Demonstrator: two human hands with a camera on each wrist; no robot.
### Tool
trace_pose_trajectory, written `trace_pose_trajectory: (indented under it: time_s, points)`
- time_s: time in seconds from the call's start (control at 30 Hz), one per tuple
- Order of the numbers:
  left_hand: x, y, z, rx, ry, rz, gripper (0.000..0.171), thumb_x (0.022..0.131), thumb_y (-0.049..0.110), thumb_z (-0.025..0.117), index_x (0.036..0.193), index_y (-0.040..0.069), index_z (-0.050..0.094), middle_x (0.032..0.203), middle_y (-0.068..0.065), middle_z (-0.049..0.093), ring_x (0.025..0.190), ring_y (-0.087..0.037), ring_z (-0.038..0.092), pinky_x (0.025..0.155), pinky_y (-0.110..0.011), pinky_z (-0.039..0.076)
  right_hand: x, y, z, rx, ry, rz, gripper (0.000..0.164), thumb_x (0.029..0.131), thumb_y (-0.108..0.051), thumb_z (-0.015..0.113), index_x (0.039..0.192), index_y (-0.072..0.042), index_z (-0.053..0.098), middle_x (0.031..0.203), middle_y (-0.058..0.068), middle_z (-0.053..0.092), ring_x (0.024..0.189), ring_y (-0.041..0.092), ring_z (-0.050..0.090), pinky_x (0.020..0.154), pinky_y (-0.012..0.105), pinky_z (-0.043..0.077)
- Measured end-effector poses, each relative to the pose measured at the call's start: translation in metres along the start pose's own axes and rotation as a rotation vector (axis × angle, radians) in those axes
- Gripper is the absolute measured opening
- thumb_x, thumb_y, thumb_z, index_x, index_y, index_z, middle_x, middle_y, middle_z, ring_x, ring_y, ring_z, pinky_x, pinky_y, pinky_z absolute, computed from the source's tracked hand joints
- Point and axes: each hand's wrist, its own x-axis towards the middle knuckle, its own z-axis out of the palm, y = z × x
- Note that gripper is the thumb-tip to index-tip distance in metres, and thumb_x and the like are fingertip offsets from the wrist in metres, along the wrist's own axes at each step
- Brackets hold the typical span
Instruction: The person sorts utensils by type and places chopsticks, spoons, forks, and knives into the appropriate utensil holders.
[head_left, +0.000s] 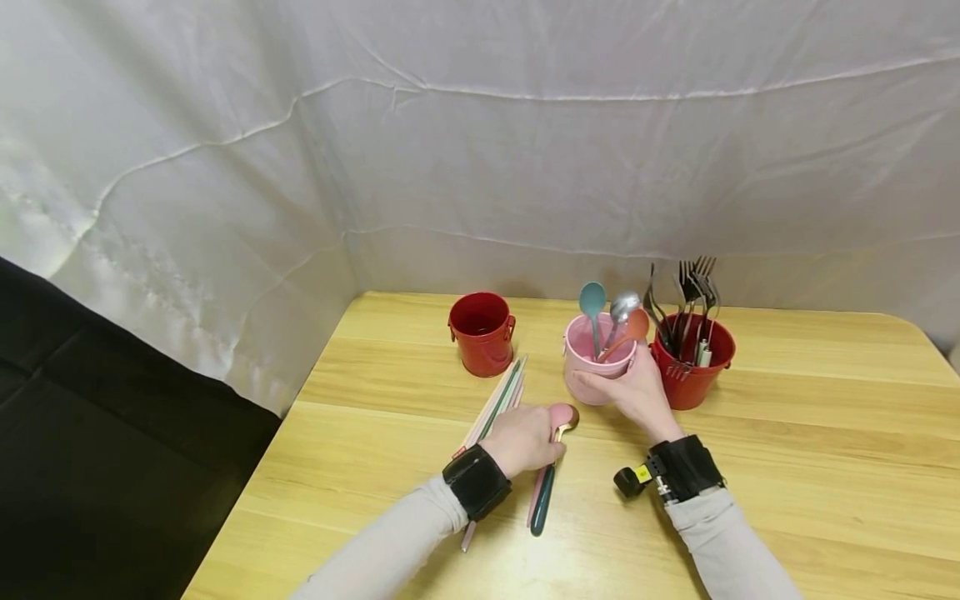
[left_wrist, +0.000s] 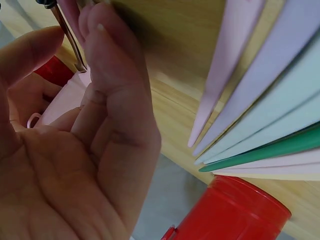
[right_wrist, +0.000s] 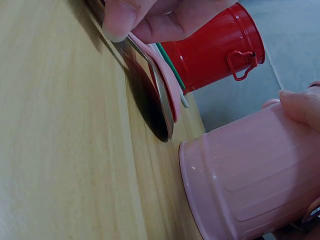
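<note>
My left hand (head_left: 525, 439) pinches a pink spoon (head_left: 560, 414) and a gold spoon with a dark green handle (head_left: 542, 504), which lie side by side on the table. In the right wrist view, its thumb touches the metal spoon (right_wrist: 165, 117) near the bowl. My right hand (head_left: 641, 387) grips a pink bucket (head_left: 588, 383), thumb at the front. A teal spoon (head_left: 592, 300), a silver spoon (head_left: 624, 306) and an orange-red spoon (head_left: 636, 325) stand in that bucket. Whether the bucket's base touches the table is unclear.
Several long, tapered sticks in pastel and green, like chopsticks (head_left: 495, 402), lie left of my left hand. Behind them stands a red bucket (head_left: 487, 350). Another red bucket (head_left: 690, 383), holding several forks (head_left: 693, 287), is right of the pink one. A pale curtain (head_left: 525, 167) hangs behind the table.
</note>
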Motion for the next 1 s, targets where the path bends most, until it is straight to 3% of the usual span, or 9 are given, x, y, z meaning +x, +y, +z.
trace_pose_trajectory:
  time_s: [0.4,1.0]
  points:
    - [0.0005,-0.0009,-0.0004,-0.027,-0.007,-0.002,0.04,0.082,0.032,0.07,0.051,0.016,0.05,0.046,0.007,0.039,0.046,-0.011,0.045,0.04,-0.025,0.031,-0.0001,-0.0004,-0.0003,0.0,-0.001,0.002,0.091,0.068,-0.027,0.085,0.139,-0.004,0.033,0.129,0.019,0.051,0.118,0.035,0.048,0.1,0.054,0.037]
    - [-0.0079,-0.0077,-0.0036,-0.097,0.026,0.03,0.036,0.086,0.027,0.068,0.055,0.016,0.052,0.051,0.006,0.041,0.047,-0.01,0.044,0.041,-0.024,0.031,-0.0012,-0.0013,-0.0002,-0.009,-0.005,0.018,0.09,0.068,-0.029,0.085,0.138,-0.004,0.034,0.128,0.019,0.051,0.118,0.035,0.048,0.1,0.055,0.038]
